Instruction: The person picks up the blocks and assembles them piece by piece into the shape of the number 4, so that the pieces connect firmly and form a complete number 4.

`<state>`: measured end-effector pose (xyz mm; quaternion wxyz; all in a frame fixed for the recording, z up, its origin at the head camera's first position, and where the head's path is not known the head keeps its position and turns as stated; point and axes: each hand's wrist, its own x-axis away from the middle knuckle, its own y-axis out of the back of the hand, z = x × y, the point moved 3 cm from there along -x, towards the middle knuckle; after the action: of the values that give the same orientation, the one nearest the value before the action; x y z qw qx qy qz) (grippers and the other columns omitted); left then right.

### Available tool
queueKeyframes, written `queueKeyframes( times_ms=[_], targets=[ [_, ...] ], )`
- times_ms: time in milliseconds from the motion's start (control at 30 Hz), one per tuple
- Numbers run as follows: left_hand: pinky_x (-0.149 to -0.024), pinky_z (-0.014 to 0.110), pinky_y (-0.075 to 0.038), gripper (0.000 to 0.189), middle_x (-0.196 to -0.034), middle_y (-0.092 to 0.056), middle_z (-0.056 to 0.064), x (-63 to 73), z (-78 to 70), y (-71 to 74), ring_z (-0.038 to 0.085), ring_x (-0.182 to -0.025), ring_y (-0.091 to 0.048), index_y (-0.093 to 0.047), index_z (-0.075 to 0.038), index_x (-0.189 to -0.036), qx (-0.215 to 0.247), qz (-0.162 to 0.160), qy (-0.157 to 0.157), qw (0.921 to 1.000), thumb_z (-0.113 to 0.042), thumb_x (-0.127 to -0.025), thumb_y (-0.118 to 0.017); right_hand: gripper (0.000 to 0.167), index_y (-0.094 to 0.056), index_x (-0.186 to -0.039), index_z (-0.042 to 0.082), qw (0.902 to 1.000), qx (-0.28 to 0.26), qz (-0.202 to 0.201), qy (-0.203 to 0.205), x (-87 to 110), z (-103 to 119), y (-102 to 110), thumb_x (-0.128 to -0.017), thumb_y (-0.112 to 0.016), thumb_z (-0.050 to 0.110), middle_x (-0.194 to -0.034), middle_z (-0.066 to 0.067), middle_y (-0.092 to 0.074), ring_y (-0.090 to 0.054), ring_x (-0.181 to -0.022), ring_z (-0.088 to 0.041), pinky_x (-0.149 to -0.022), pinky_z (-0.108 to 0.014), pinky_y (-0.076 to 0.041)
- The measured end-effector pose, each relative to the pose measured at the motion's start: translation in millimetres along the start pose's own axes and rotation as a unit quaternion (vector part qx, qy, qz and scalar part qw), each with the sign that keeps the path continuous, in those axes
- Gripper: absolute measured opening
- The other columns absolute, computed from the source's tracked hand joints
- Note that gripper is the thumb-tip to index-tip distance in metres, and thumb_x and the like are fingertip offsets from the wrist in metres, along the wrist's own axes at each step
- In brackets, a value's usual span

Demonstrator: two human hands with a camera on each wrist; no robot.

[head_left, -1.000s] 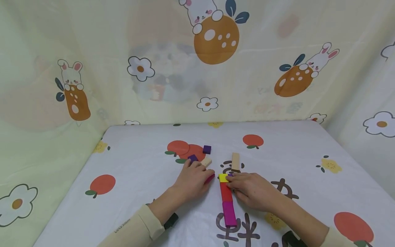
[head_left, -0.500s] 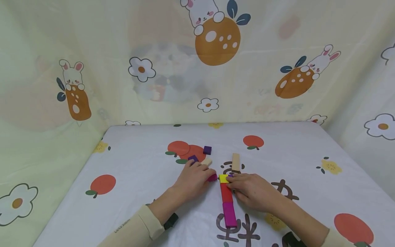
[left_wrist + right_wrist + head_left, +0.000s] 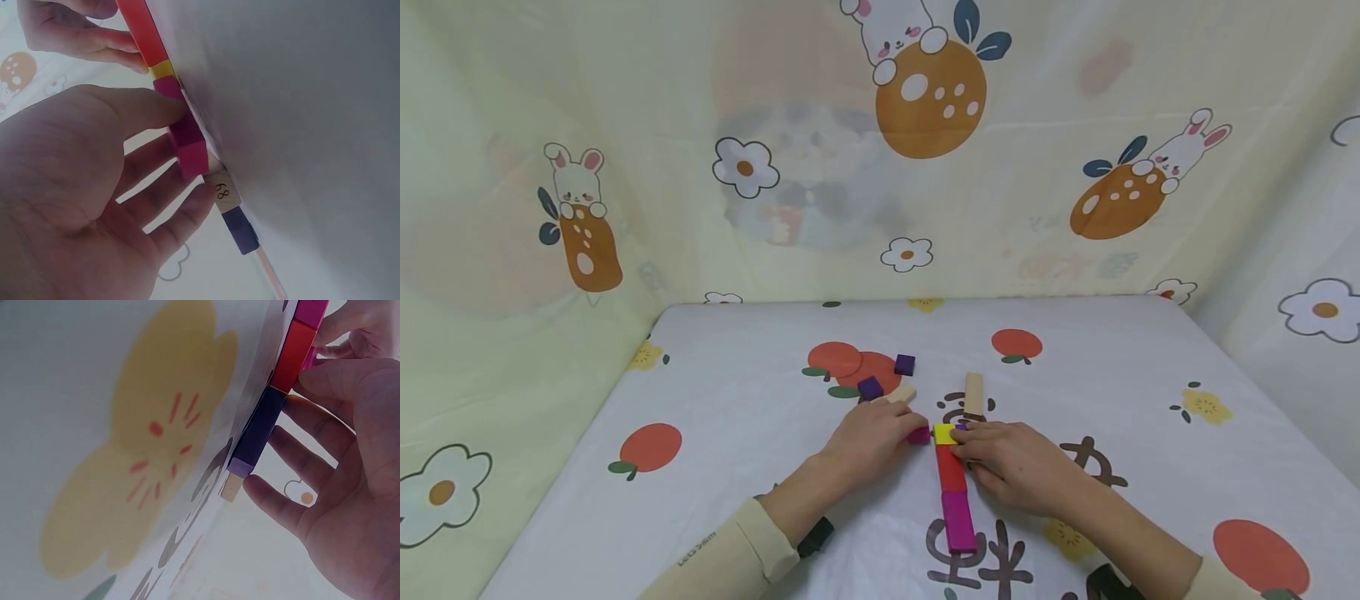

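Note:
My left hand (image 3: 863, 443) pinches a magenta block (image 3: 189, 150) between thumb and fingers, just left of the yellow block (image 3: 944, 433). That yellow block tops a row with a red block (image 3: 951, 469) and another magenta block (image 3: 958, 525) lying nearer me. On the row's right side my right hand (image 3: 1017, 463) keeps its fingers extended, fingertips right at a long dark purple block (image 3: 259, 431). Its thumb tip meets the red block's edge in the right wrist view. From the head, the right fingers cover most of the purple block.
Beyond the left hand lie two dark purple blocks (image 3: 905, 365) and a pale wooden block (image 3: 901, 393). Another wooden block (image 3: 973, 394) lies just past the row's far end. A printed white cloth (image 3: 760, 367) covers the table, with a patterned curtain (image 3: 820, 208) behind.
The magenta block in my left hand has moved right, up to the yellow block. My left fingers have drawn back from the nearer purple block. The right hand stays in place.

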<state>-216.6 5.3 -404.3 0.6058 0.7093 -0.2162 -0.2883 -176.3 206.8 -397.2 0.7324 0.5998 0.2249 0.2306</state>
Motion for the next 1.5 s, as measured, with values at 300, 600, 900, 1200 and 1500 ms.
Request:
queueKeyframes(
  times_ms=[300, 600, 900, 1200, 1500],
  targets=[
    [-0.092, 0.027, -0.057, 0.038, -0.121, -0.075, -0.003, -0.1, 0.3, -0.2, 0.014, -0.112, -0.070, -0.073, -0.023, -0.130, 0.012, 0.017, -0.006, 0.9998, -0.024, -0.093, -0.078, 0.033, -0.076, -0.125, 0.015, 1.0000, -0.005, -0.001, -0.003, 0.3, 1.0, 0.6, -0.091, -0.075, 0.017, -0.134, -0.004, -0.072, -0.065, -0.129, -0.028, -0.101, -0.052, -0.055],
    [-0.089, 0.025, -0.057, 0.038, -0.118, -0.075, -0.004, -1.6, -0.2, -2.4, 0.014, -0.109, -0.070, -0.073, -0.024, -0.130, 0.008, 0.022, -0.007, 0.9997, -0.025, -0.092, -0.079, 0.033, -0.077, -0.124, 0.015, 0.9999, -0.002, -0.011, 0.004, 0.9, 0.3, -2.0, -0.091, -0.076, 0.017, -0.132, -0.004, -0.072, -0.065, -0.128, -0.027, -0.100, -0.051, -0.055],
    [-0.090, 0.027, -0.057, 0.034, -0.117, -0.075, -0.004, -1.3, -1.9, -2.3, 0.015, -0.106, -0.070, -0.073, -0.023, -0.129, 0.015, 0.035, -0.006, 0.9993, -0.020, -0.096, -0.075, 0.032, -0.077, -0.123, 0.015, 0.9999, 0.003, -0.011, 0.009, 1.2, 1.5, -2.7, -0.092, -0.074, 0.016, -0.132, -0.003, -0.072, -0.065, -0.129, -0.027, -0.101, -0.050, -0.055],
    [-0.090, 0.027, -0.057, 0.035, -0.118, -0.076, -0.004, -1.9, -2.6, -3.9, 0.015, -0.107, -0.071, -0.073, -0.024, -0.130, 0.005, 0.037, -0.006, 0.9993, -0.021, -0.096, -0.074, 0.032, -0.077, -0.123, 0.015, 0.9998, 0.006, -0.014, 0.009, 1.2, 1.9, -3.4, -0.091, -0.075, 0.016, -0.132, -0.003, -0.072, -0.066, -0.128, -0.027, -0.101, -0.050, -0.055],
    [-0.095, 0.029, -0.057, 0.037, -0.121, -0.076, -0.005, -2.8, -4.7, -6.2, 0.014, -0.113, -0.070, -0.071, -0.025, -0.134, 0.005, 0.050, -0.004, 0.9987, -0.022, -0.097, -0.073, 0.033, -0.077, -0.123, 0.015, 0.9999, 0.001, -0.015, 0.007, 2.6, 1.7, -3.9, -0.091, -0.076, 0.017, -0.133, -0.003, -0.072, -0.066, -0.128, -0.027, -0.101, -0.051, -0.055]
  ],
)
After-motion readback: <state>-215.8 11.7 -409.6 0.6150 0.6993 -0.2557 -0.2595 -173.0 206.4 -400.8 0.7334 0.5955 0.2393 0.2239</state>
